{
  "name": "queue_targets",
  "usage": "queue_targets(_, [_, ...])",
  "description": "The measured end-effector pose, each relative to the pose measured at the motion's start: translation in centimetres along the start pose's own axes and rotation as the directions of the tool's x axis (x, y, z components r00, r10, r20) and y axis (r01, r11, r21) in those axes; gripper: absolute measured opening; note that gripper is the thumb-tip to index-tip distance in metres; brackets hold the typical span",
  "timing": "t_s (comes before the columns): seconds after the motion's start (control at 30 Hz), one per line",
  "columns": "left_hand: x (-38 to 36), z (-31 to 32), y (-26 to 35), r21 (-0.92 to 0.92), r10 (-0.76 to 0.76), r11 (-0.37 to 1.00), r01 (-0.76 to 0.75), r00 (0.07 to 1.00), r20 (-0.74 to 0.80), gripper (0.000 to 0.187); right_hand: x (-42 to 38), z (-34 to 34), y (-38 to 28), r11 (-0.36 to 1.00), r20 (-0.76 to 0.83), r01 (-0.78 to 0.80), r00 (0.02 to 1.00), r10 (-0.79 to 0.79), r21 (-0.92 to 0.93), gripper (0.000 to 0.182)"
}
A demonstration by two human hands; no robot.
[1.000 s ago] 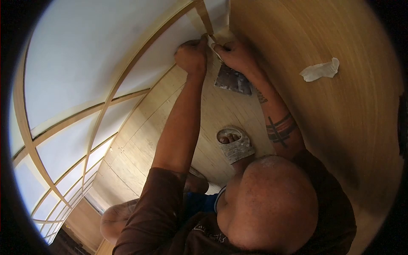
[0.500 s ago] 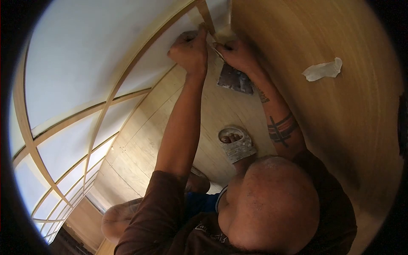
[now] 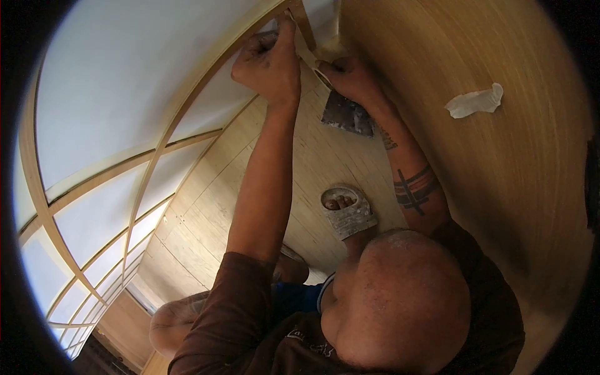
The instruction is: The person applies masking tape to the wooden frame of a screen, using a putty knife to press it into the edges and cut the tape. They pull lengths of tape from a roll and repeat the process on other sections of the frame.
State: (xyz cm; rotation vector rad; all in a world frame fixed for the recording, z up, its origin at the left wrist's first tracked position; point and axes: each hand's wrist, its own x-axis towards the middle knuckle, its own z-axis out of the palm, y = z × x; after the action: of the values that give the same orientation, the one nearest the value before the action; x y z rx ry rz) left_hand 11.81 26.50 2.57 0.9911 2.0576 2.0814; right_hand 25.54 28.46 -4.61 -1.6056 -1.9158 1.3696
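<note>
My left hand (image 3: 269,69) is closed, its fingertips pressed at the top corner of the wooden frame (image 3: 305,28), where a narrow pale strip shows beside them. What its fingers grip is too small to make out. My right hand (image 3: 351,80) is closed around the edge of a pale, curved band that looks like a roll of masking tape (image 3: 322,76). A dark square plate with white smears (image 3: 347,115) lies below my right hand, over the floor.
White panels (image 3: 112,94) in a wooden grid run along the left. A wood-grain wall (image 3: 531,175) rises on the right, bearing a torn pale scrap (image 3: 475,103). My foot in a smeared sandal (image 3: 350,219) stands on the plank floor (image 3: 212,181).
My left hand has moved slightly up and left along the frame. My right hand has barely shifted, and more of the pale band shows beside it.
</note>
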Motion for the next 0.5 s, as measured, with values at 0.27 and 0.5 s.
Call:
queue_targets(0.27, [-1.0, -1.5, -3.2, 0.349, 0.081, 0.927, -0.137, 0.982, 0.171, 0.046, 0.0, 0.0, -0.1, 0.998, -0.032, 0.044, 0.999, -0.043, 0.045, 0.052])
queue_targets(0.5, [-2.6, -1.9, -7.1, 0.597, 0.003, 0.776, -0.204, 0.948, 0.319, 0.051, 0.8, 0.7, 1.1, 0.974, -0.157, 0.223, 0.961, -0.228, -0.049, 0.055])
